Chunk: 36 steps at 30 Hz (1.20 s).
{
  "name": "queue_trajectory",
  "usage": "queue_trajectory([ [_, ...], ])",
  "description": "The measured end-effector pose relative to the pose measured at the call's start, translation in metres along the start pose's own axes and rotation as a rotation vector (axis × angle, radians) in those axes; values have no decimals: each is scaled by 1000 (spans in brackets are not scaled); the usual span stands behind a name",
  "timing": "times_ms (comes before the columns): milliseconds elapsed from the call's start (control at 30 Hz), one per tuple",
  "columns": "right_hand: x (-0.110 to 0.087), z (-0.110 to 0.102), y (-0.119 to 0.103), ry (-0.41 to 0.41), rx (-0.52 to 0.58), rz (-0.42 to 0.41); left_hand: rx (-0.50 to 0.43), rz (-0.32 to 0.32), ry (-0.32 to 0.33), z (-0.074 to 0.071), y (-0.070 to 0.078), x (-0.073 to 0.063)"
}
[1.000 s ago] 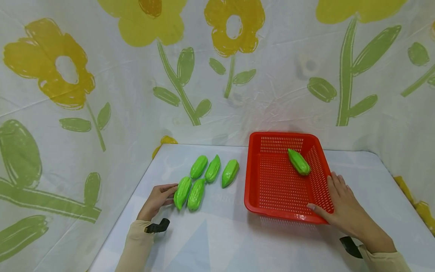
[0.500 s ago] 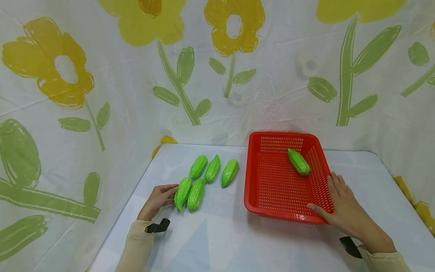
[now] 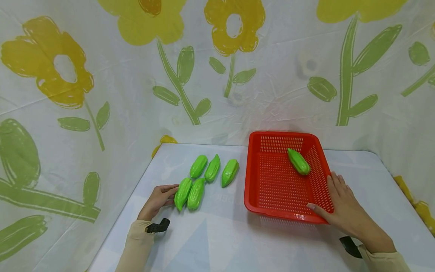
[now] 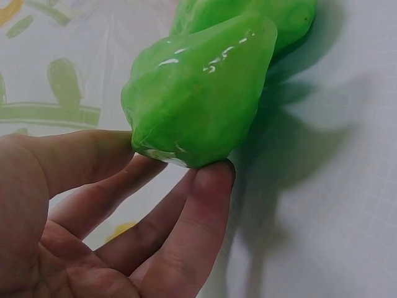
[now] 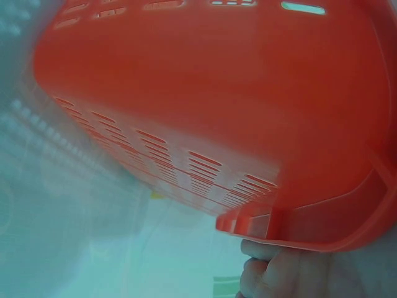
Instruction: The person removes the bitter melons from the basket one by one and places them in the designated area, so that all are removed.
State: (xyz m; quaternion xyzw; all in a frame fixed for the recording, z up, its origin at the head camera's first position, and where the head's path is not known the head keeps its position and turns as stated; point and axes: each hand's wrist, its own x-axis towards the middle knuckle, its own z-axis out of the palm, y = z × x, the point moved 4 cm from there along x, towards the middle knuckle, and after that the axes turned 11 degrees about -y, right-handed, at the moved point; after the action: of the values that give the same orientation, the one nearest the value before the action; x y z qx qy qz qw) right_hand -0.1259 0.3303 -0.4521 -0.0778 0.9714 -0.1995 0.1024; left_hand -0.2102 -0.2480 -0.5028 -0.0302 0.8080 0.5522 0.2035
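My left hand point(image 3: 157, 200) is at the left side of a bright green bitter melon point(image 3: 182, 193), pinching its edge between thumb and fingertips. In the left wrist view the fingers point(image 4: 208, 195) meet the glossy ridged end of this bitter melon point(image 4: 198, 93). Right beside it lies a second bitter melon point(image 3: 196, 194). Across the table, my right hand point(image 3: 346, 207) rests on the near right corner of a red plastic basket point(image 3: 249, 170). Its fingers lie straight along the right rim, with the thumb over the corner. One bitter melon point(image 3: 299, 162) lies inside the basket.
Behind the front pair, three more bitter melons point(image 3: 198, 166) lie in a loose row, the rightmost melon point(image 3: 230, 173) nearest the basket. A white table point(image 3: 224, 241) carries everything. The flower-print curtain point(image 3: 272, 94) hangs at its back and left.
The left hand and the bitter melon at its fingertips have shifted very slightly right and toward me, then stayed put. The right hand and the basket have not moved.
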Motion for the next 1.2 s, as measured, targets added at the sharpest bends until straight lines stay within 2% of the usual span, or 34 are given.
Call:
queue_trajectory([
  [1000, -1, 0, -1, -5, 14, -7, 11, 8, 9, 3, 0, 1],
  [1200, -1, 0, -1, 6, 9, -9, 43, 24, 40, -1, 2, 2],
])
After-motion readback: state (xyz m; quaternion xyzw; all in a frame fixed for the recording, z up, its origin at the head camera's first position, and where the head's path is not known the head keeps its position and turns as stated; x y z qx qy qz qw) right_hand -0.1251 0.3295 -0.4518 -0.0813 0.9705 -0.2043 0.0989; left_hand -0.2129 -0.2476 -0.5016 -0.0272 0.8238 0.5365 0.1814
